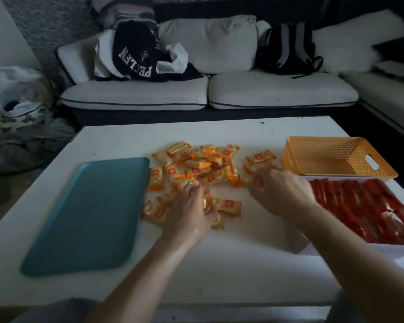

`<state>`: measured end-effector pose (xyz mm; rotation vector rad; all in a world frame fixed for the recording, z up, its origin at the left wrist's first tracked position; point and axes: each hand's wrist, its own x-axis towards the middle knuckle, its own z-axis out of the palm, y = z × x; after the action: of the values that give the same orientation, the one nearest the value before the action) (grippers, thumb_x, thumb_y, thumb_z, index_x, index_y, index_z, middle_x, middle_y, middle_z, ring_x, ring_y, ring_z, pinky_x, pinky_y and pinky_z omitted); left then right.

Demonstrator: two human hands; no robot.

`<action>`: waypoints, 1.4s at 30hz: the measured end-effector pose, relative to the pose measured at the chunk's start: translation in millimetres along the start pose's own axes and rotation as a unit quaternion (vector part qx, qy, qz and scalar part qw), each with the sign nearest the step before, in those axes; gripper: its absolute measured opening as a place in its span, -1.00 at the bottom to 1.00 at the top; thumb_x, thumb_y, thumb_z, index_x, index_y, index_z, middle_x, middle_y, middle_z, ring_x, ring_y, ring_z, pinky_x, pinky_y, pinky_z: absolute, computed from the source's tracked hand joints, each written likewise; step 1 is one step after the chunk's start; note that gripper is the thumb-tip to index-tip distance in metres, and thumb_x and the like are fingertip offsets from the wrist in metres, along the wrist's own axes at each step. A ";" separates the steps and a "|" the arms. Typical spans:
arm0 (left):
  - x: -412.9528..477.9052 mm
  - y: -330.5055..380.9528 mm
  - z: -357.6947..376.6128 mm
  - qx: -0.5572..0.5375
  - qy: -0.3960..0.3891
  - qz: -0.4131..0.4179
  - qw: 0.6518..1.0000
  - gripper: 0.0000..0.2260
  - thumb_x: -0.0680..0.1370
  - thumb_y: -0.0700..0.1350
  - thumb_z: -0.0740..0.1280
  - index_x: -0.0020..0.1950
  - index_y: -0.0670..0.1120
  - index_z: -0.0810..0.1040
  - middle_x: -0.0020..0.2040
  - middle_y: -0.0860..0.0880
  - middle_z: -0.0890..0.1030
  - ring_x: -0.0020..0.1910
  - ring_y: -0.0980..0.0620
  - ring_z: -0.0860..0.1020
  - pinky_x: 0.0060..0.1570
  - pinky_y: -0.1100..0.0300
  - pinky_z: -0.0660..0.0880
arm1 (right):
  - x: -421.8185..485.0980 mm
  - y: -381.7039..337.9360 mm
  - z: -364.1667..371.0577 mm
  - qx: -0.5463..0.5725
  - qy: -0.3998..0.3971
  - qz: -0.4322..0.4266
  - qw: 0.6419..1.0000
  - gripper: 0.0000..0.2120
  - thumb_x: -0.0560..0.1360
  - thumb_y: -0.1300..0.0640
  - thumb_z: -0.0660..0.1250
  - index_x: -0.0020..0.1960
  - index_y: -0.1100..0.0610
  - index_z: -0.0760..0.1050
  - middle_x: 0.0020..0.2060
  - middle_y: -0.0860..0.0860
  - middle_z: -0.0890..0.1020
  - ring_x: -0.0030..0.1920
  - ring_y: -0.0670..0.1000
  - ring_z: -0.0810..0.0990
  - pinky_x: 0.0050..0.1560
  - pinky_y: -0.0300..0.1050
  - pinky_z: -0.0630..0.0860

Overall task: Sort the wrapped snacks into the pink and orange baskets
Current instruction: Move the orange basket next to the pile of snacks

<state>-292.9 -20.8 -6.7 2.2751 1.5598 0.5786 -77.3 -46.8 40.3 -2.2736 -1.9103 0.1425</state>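
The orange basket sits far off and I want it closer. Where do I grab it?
Take the orange basket by its slotted end wall, from the right: the cut-out fits fingers, the basket is empty, and the pink basket blocks its near side.

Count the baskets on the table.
2. The orange basket stands empty at the far right; the pink basket, holding red snacks, sits just in front of it, partly cut off.

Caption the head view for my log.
Left hand grips orange-wrapped snacks, right hand reaches into them; orange basket empty, pink basket holds red snacks.
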 end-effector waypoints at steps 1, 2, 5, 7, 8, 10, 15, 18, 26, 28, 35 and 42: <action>6.9 12.7 5.4 -0.035 -0.017 0.003 0.999 -0.63 0.59 0.10 0.37 0.36 0.04 0.49 0.33 0.07 0.50 0.26 0.02 0.52 0.14 0.11 0.48 | -3.2 20.4 -11.8 0.001 -0.013 0.030 0.999 -0.82 0.56 -0.12 0.26 0.00 -0.04 0.53 -0.12 -0.06 0.64 -0.14 0.02 0.63 -0.13 -0.01 0.63; 16.9 26.8 12.9 -0.074 -0.032 0.004 0.997 -0.65 0.58 0.05 0.39 0.35 0.02 0.51 0.31 0.05 0.54 0.26 0.01 0.54 0.17 0.10 0.48 | -6.6 38.8 -19.1 0.007 -0.042 0.048 0.998 -0.81 0.56 -0.12 0.29 -0.09 -0.02 0.53 -0.22 -0.08 0.63 -0.24 -0.03 0.62 -0.21 -0.05 0.62; 67.2 87.4 45.9 -0.163 -0.058 -0.005 0.985 -0.70 0.58 -0.02 0.37 0.31 -0.03 0.56 0.24 -0.01 0.64 0.23 -0.02 0.59 0.18 0.14 0.50 | -23.1 68.6 -27.5 0.003 -0.121 0.035 0.992 -0.69 0.54 -0.22 0.34 -0.24 -0.04 0.43 -0.38 -0.09 0.58 -0.41 -0.17 0.55 -0.32 -0.19 0.59; 104.2 122.5 67.0 -0.186 -0.098 -0.028 0.977 -0.70 0.61 0.03 0.31 0.29 -0.05 0.57 0.23 -0.04 0.66 0.22 -0.06 0.60 0.16 0.12 0.52 | -38.0 60.8 -19.9 -0.032 -0.131 0.030 0.990 -0.61 0.48 -0.36 0.33 -0.21 -0.03 0.47 -0.33 -0.12 0.60 -0.33 -0.17 0.59 -0.25 -0.19 0.62; 123.4 139.4 80.8 -0.179 -0.119 -0.037 0.976 -0.72 0.61 0.06 0.29 0.21 -0.07 0.60 0.17 -0.06 0.67 0.20 -0.10 0.61 0.12 0.09 0.52 | -45.0 60.3 -13.3 -0.055 -0.126 0.032 0.990 -0.58 0.45 -0.39 0.33 -0.13 -0.02 0.53 -0.26 -0.12 0.63 -0.25 -0.12 0.63 -0.19 -0.17 0.61; 152.3 157.7 98.0 -0.145 -0.164 -0.059 0.974 -0.67 0.60 0.14 0.26 -0.05 -0.11 0.61 0.01 -0.12 0.68 0.12 -0.19 0.62 0.00 0.07 0.48 | -54.1 50.8 -2.6 -0.078 -0.114 0.037 0.990 -0.57 0.45 -0.31 0.38 0.12 -0.01 0.52 -0.11 -0.03 0.67 -0.10 0.01 0.68 -0.16 -0.14 0.54; 185.3 185.4 129.8 -0.159 -0.322 -0.107 0.927 -0.42 0.59 0.18 0.37 0.46 -0.19 0.46 0.44 -0.18 0.50 0.39 -0.17 0.49 0.36 0.02 0.39 | -46.5 76.1 4.1 0.000 -0.116 0.056 0.992 -0.78 0.51 0.07 0.30 0.15 0.04 0.49 -0.05 0.03 0.68 -0.05 0.11 0.69 -0.16 -0.11 0.50; 194.8 189.2 145.8 -0.089 -0.289 -0.088 0.949 -0.75 0.59 -0.07 0.29 0.19 -0.17 0.57 0.21 -0.19 0.62 0.13 -0.15 0.61 0.12 0.04 0.56 | -38.7 88.9 2.3 0.049 -0.134 0.041 0.989 -0.94 0.48 0.10 0.30 -0.07 0.07 0.46 -0.15 0.05 0.66 -0.12 0.12 0.68 -0.12 -0.05 0.61; 199.7 208.6 55.9 -0.302 -0.184 -0.151 0.923 -0.63 0.68 -0.12 0.03 0.04 -0.21 0.61 -0.26 -0.19 0.73 -0.29 -0.10 0.74 -0.40 0.18 0.63 | -18.9 91.9 13.3 0.046 -0.065 0.076 0.994 -0.84 0.54 0.15 0.26 0.04 0.12 0.59 -0.11 0.08 0.69 -0.11 0.15 0.68 -0.21 -0.11 0.41; 186.5 201.7 23.3 -0.316 -0.175 -0.151 0.920 -0.62 0.67 -0.12 0.02 0.04 -0.22 0.62 -0.24 -0.21 0.73 -0.27 -0.14 0.74 -0.30 0.13 0.66 | -5.3 88.5 16.0 0.044 -0.034 0.099 0.994 -0.78 0.59 0.14 0.22 0.10 0.12 0.63 -0.04 0.09 0.71 -0.03 0.16 0.70 -0.18 -0.10 0.45; 104.6 139.6 -38.1 -0.298 -0.140 -0.187 0.926 -0.67 0.68 -0.10 0.08 0.08 -0.24 0.60 -0.23 -0.23 0.73 -0.28 -0.17 0.73 -0.37 0.13 0.63 | 11.1 59.4 28.8 0.050 0.008 0.077 0.996 -0.66 0.63 0.08 0.15 0.36 0.05 0.49 0.24 0.13 0.58 0.25 0.21 0.53 0.21 0.12 0.47; 50.1 125.3 -35.3 -0.305 -0.166 -0.187 0.919 -0.66 0.72 -0.10 0.07 0.06 -0.23 0.59 -0.23 -0.19 0.73 -0.28 -0.16 0.73 -0.28 0.09 0.63 | -72.4 63.9 -21.7 -0.004 -0.046 -0.036 0.998 -0.81 0.61 0.01 0.16 0.03 0.08 0.50 0.06 0.04 0.61 0.01 0.15 0.62 -0.08 0.06 0.60</action>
<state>-193.5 -16.8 91.1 1.4728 1.3494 0.4577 -24.3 -130.1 47.0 -2.2376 -2.0382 0.2346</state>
